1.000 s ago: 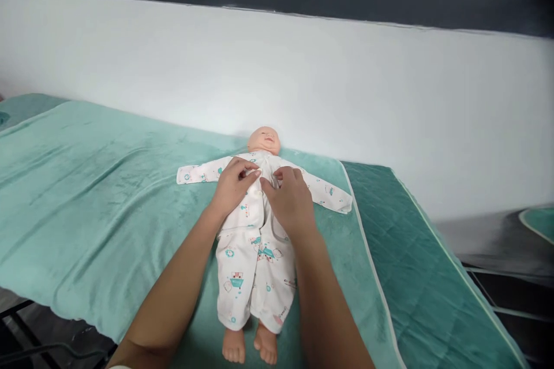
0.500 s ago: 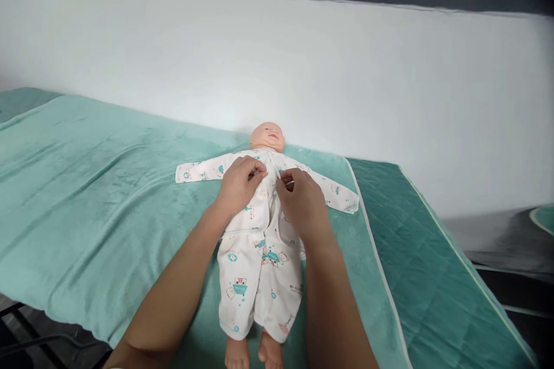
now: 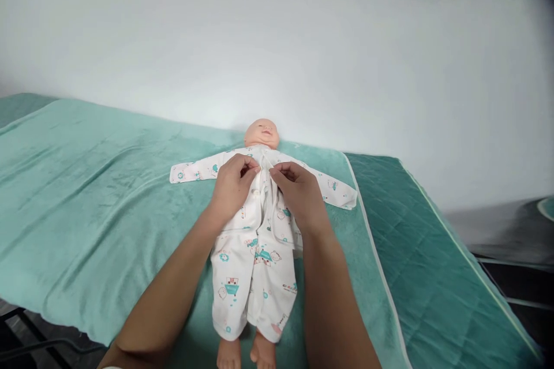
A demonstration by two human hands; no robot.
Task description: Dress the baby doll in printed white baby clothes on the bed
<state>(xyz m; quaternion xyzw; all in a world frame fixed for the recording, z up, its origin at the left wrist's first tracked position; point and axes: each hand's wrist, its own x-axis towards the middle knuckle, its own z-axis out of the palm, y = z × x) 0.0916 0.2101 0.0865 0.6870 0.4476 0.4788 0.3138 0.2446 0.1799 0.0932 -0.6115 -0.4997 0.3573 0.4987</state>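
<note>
A baby doll (image 3: 262,134) lies on its back, dressed in a white printed shirt (image 3: 246,216) and matching printed trousers (image 3: 231,288). Its sleeves stretch out to both sides, and bare feet show below the trouser legs. My left hand (image 3: 236,184) pinches the shirt's front edge at the chest, thumb against fingers. Opposite it, my right hand (image 3: 298,187) pinches the other front edge. A small gap separates my fingertips. Below my hands the shirt front hangs apart. Any fastener between my fingers is too small to make out.
A light green blanket (image 3: 108,184) lies under the doll, with a darker quilted green cover (image 3: 415,242) to the right. A white wall (image 3: 277,57) rises behind the bed. Dark metal bars (image 3: 38,340) show at the lower left.
My right hand has shifted slightly up, and its fingers pinch closer to the shirt's front edge. My left hand keeps its pinch. The camera view has tilted slightly.
</note>
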